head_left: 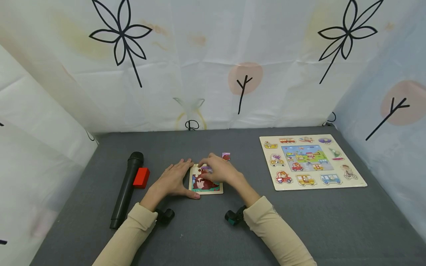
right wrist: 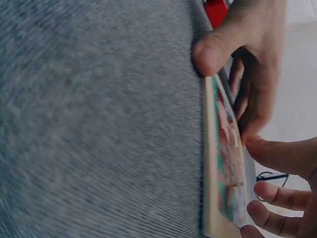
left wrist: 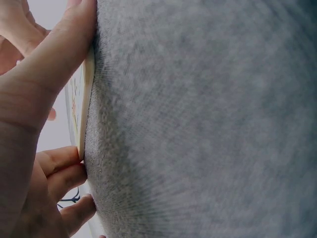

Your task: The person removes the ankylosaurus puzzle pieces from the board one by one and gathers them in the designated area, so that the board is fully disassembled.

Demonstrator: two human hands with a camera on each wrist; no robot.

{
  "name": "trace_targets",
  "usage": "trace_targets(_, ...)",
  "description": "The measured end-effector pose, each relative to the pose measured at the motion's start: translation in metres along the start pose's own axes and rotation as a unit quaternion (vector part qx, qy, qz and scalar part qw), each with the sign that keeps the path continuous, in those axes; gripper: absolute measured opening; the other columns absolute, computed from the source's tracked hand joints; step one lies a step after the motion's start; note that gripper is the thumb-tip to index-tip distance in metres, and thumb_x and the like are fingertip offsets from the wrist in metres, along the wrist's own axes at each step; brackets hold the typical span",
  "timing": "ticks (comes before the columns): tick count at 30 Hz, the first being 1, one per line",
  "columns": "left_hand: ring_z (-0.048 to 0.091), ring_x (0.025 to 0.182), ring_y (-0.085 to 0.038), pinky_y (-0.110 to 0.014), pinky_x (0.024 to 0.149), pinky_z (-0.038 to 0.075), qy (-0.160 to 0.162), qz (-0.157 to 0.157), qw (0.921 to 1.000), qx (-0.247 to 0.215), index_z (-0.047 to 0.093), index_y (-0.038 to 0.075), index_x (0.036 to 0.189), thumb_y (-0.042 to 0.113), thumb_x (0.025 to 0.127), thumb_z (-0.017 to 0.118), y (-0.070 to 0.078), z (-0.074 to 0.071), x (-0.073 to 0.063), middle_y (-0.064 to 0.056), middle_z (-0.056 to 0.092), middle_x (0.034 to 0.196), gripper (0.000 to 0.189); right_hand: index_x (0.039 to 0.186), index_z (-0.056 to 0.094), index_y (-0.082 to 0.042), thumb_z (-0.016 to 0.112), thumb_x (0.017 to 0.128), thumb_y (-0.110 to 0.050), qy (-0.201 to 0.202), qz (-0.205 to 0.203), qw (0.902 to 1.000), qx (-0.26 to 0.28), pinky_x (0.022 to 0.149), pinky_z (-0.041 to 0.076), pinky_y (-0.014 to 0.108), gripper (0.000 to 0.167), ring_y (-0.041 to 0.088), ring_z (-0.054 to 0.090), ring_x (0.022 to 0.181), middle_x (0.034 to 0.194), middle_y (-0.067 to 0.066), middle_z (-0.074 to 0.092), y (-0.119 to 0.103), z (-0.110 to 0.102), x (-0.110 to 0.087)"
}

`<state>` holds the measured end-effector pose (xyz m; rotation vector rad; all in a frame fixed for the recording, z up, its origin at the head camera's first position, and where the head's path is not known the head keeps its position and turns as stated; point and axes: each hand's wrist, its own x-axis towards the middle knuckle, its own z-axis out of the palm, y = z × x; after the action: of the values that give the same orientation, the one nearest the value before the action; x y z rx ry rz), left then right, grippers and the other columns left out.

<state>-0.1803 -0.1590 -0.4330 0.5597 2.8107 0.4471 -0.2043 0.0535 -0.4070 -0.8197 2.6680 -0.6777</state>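
A small picture puzzle [head_left: 209,186] in a pale frame lies flat in front of me, showing a reddish-brown figure on green. My left hand [head_left: 174,179] spreads around its left side, fingertips at the left edge and thumb by the near corner. Above the puzzle is my right hand [head_left: 219,170], thumb and fingers apart; the right wrist view shows the thumb [right wrist: 267,153] at the puzzle's surface and nothing held. A loose purple-and-red puzzle piece [head_left: 226,156] lies just beyond the right hand. Both hands partly cover the puzzle.
On the left, a black microphone [head_left: 124,195] lies with a red block [head_left: 141,177] against it. A larger wooden board [head_left: 266,177] with vehicle pictures lies at the back right. White patterned cloth [head_left: 206,48] rises behind the grey table [head_left: 206,236].
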Motion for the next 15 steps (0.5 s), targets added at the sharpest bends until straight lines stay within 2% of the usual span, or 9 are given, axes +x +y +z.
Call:
trace_targets(8,0.028,0.155,-0.043,-0.068,0.123,0.022,-0.001,0.001,1.0000,0.000,0.038,0.007,0.157,0.069,0.066,0.086,0.0004,-0.0006,-0.0002,-0.018,0.032,0.167,0.120,0.130,0.070,-0.018,0.074,0.095,-0.028,0.007,-0.001,0.9996,-0.026,0.069,0.049,0.031,0.037,0.016,0.055,0.084,0.114,0.010,0.062,0.0024,0.0077,0.0025)
trace_targets(15,0.028,0.155,-0.043,-0.068,0.123,0.022,-0.001,0.001,1.0000,-0.002,0.038,0.006,0.157,0.069,0.066,0.086,0.0011,-0.0018,-0.0008,-0.019,0.032,0.167,0.120,0.130,0.071,-0.017,0.074,0.095,-0.027,0.005,0.002,0.9997,-0.023,0.070,0.050,0.032,0.036,0.019,0.056,0.086,0.114,0.012,0.060,0.0015,0.0085,0.0028)
